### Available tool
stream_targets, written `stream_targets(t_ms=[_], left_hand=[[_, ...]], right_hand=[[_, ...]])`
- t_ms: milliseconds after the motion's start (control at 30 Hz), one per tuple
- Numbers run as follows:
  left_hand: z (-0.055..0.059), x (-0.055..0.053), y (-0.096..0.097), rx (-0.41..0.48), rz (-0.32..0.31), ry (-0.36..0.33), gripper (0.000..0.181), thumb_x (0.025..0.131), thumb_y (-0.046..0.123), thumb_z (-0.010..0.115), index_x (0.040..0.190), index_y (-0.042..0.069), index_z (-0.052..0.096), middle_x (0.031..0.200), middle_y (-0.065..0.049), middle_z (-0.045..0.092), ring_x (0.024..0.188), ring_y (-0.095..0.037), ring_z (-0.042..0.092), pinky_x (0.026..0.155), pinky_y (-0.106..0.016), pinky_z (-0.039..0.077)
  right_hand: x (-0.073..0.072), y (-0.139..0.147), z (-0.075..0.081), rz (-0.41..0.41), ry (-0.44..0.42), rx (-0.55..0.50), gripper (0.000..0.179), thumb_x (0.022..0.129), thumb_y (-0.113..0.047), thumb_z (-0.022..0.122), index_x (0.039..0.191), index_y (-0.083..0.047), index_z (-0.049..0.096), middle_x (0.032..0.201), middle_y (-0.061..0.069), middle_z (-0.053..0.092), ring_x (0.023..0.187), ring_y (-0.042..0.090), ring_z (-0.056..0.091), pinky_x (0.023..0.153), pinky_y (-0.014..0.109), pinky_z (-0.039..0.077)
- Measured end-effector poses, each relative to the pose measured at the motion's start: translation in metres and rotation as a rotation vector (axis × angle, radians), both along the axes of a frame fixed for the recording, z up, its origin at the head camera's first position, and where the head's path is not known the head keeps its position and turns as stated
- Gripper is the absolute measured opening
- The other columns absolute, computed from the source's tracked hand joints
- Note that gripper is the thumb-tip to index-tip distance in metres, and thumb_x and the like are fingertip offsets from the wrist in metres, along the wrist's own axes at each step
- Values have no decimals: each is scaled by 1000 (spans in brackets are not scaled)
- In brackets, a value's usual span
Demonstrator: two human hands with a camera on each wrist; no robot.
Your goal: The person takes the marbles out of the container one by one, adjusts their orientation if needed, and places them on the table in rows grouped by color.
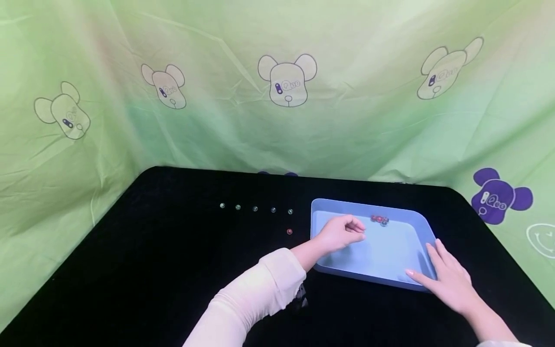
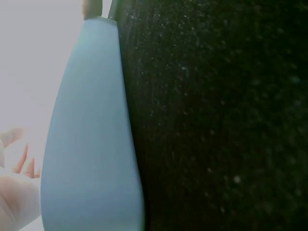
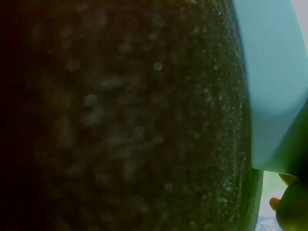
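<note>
Round greenish glass marbles are lined up left of the blue rectangular tray; over it, the curled left grip cannot be told empty or holding. Reddish marbles inside are best pinched singly, the tray's right rim steadied by the released right grip.

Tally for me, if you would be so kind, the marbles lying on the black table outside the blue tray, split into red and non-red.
Red marble: 1
Non-red marbles: 5
Total: 6
</note>
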State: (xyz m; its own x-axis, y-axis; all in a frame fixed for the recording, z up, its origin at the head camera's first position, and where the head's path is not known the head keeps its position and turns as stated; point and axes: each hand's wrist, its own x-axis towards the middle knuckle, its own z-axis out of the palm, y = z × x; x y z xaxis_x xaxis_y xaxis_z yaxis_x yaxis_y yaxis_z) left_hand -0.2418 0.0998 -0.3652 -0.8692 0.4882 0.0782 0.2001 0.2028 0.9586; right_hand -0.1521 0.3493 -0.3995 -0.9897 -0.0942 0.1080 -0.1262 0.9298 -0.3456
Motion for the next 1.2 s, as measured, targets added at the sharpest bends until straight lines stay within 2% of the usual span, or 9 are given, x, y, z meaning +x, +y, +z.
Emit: stream_targets(t_ms=[433, 633, 933, 1200], left_hand=[[-5, 1, 28, -22, 9, -30, 12, 74, 5, 66, 85, 7, 61, 71, 10, 54, 64, 1, 48, 57, -13, 41], [-8, 1, 37, -48, 14, -3, 12, 73, 4, 66, 84, 6, 61, 70, 9, 54, 63, 1, 47, 56, -12, 40], [-7, -2, 51, -48, 1, 29, 12, 73, 5, 67, 84, 8, 61, 70, 10, 54, 63, 2, 47, 57, -11, 40], [-4, -5, 60, -27, 49, 0, 11, 73, 6, 67, 81, 10, 61, 68, 11, 53, 62, 1, 47, 57, -13, 40]], right_hand=[[2, -1, -2, -9, -9, -2, 82, 80, -40, 55, 129, 14, 18, 136, 31, 1, 118, 51, 8, 80, 64, 14], [1, -1, -2, -8, 9, 5, 82, 80, -40, 55, 128, 15, 19, 136, 31, 3, 118, 51, 9, 80, 64, 15], [1, -1, 0, -12, 14, 11, 82, 79, -40, 56, 128, 14, 19, 136, 31, 2, 118, 51, 9, 79, 65, 15], [1, -1, 0, -15, 5, 6, 82, 79, -40, 55, 129, 14, 18, 136, 30, 1, 118, 51, 8, 79, 65, 15]])
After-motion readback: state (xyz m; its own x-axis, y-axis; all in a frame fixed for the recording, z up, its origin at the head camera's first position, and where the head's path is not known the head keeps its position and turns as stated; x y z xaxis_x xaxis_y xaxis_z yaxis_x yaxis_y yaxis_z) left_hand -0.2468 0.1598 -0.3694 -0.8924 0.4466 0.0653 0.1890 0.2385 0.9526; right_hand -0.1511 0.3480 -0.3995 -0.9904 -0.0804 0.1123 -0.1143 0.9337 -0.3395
